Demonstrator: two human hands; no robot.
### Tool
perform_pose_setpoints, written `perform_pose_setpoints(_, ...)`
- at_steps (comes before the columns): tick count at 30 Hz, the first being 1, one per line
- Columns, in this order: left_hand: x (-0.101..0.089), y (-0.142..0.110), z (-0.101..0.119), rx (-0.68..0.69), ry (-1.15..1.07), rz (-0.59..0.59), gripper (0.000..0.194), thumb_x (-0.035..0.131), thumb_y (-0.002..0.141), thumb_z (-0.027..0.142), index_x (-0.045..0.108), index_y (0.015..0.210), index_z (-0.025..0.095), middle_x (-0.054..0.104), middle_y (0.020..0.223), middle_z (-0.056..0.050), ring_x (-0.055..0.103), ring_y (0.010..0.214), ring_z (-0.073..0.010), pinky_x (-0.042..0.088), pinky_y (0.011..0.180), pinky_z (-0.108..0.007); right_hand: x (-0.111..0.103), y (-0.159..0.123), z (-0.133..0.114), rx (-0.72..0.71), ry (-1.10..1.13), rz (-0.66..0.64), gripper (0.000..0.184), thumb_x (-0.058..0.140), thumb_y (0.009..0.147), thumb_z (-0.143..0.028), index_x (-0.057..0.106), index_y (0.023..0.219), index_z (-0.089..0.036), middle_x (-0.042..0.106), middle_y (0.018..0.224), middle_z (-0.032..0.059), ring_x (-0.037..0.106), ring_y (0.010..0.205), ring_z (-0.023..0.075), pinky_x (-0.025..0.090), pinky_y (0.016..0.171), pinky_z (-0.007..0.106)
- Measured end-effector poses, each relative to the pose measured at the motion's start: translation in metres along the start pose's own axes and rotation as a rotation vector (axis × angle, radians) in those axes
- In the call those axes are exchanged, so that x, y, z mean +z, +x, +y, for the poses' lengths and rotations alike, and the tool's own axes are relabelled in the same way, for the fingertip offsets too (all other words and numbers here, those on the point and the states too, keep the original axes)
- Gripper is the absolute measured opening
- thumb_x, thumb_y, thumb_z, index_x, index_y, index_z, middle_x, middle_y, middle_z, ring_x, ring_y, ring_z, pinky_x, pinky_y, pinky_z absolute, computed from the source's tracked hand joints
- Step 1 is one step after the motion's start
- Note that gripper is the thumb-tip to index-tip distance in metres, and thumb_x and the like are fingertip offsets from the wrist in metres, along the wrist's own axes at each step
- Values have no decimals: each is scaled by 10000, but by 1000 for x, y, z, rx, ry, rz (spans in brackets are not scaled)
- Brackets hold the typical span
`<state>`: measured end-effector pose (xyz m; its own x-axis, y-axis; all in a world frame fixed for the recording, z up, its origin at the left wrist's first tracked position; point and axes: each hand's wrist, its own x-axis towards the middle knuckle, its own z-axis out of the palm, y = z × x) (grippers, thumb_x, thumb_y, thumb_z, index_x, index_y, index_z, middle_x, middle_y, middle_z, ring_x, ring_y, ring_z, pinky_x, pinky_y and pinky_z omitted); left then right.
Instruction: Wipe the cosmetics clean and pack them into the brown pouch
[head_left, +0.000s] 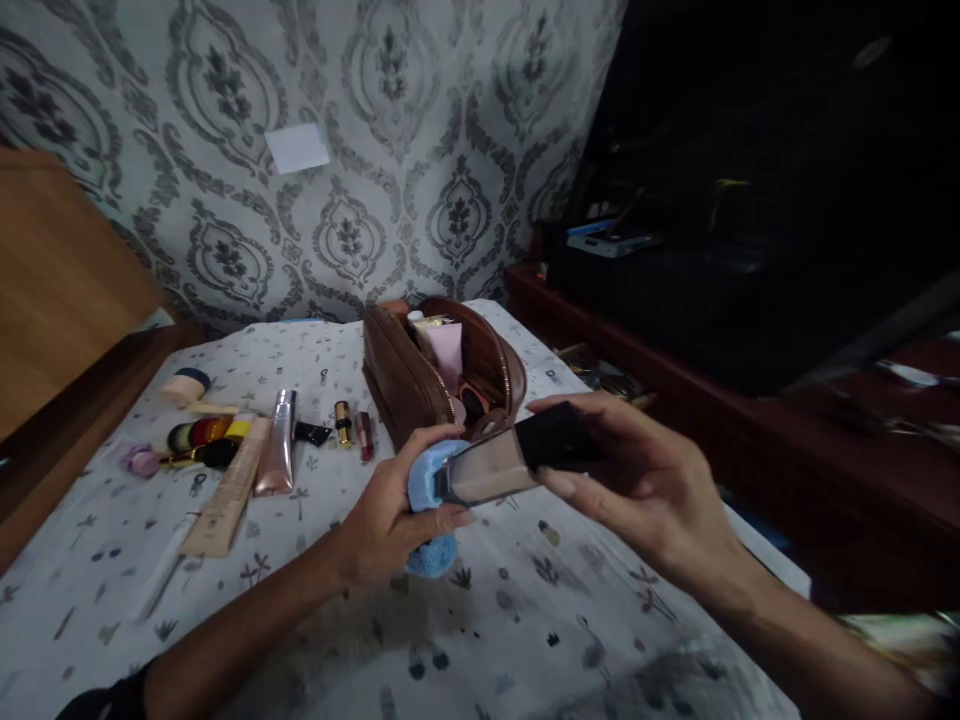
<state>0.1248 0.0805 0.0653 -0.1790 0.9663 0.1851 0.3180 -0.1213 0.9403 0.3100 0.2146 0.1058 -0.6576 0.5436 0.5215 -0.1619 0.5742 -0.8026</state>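
Observation:
My right hand grips a foundation bottle by its black cap, with the bottle tilted nearly sideways. The bottle's beige base end points left, into a light blue cloth. My left hand is closed around that cloth, which wraps the bottle's end, thumb at the front. Just behind both hands stands an open brown makeup bag. Inside it a pink tube and other cosmetics show; the bag's lower front is partly hidden by my hands.
Left on the patterned sheet lie a beige tube, a shiny pink tube, small bottles such as a gold one, and a round container. A wooden panel stands left; dark red furniture runs along the right.

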Motion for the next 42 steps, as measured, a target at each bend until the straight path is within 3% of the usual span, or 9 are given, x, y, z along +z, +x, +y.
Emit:
perform_pose_setpoints(3,2,10,1,-22,266,-39,672,606,880,459,386,1457,194,696,851,-33,646,731,-191,496,659,-264,-13,10,-8,36,-20,114,244,759,799,-361,666,996,-251,716,927,41,701,829,179,605,737,290)
perform_pose_setpoints(5,5,15,-5,-5,494,-37,643,596,881,426,406,1449,190,707,815,-36,652,685,-197,500,634,-277,-18,17,-11,57,-56,192,233,768,787,-348,676,980,-255,719,929,32,702,841,176,605,751,286)
perform_pose_setpoints(8,9,17,-15,67,777,-43,623,641,828,326,464,1414,207,743,922,-72,691,745,-233,528,665,-317,-19,26,-11,62,-115,243,243,768,785,-331,682,993,-241,728,940,29,702,840,166,600,777,286)
perform_pose_setpoints(12,6,17,-23,160,891,-63,579,645,802,261,522,1368,245,752,1023,-71,713,797,-237,556,664,-318,-13,40,-2,2,-207,207,269,762,787,-353,658,994,-217,722,931,27,689,814,168,591,752,300)
perform_pose_setpoints(19,3,16,-30,308,879,-86,501,555,874,265,500,1369,212,752,1017,-81,720,759,-219,585,632,-331,-2,56,21,5,-393,21,317,718,814,-413,642,1060,-227,704,872,20,670,760,191,554,669,309)
perform_pose_setpoints(25,6,13,-31,272,813,-128,528,524,911,326,436,1419,215,743,1021,-92,717,787,-218,598,694,-349,4,54,41,21,-497,-155,409,674,845,-322,561,1230,-242,692,810,-10,611,587,136,485,540,252)
perform_pose_setpoints(37,8,12,-37,362,826,-72,602,507,853,173,393,1443,180,739,1007,-119,715,739,-230,598,632,-372,-9,84,51,-123,-572,-645,348,610,869,-176,620,1197,-292,700,982,7,662,811,161,504,667,264)
perform_pose_setpoints(42,8,13,-36,379,856,-87,637,501,823,155,370,1446,168,743,989,-117,704,685,-220,596,608,-363,-12,98,50,-156,-578,-725,296,617,854,-140,679,1113,-269,674,1007,25,649,804,156,494,669,274)
